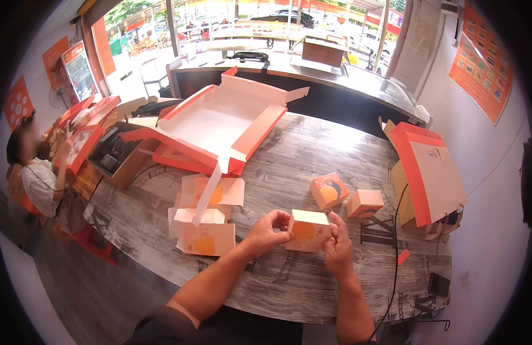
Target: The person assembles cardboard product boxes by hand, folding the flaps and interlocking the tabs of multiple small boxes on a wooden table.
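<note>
Pinching a small box (310,231) between left hand (270,234) and right hand (338,247), over the table (266,282) and nearer than the big open box (214,123), with cartons (221,244) before that landmark, partly crossed by its long flap (208,192), two closed boxes (329,191) rightward, and orange disc (302,232) plus unreadably tiny print (320,231) on the cardboard held.

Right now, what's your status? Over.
Left grip and right grip on box, one each side. Two small boxes just beyond. Cable close by right forearm.
</note>
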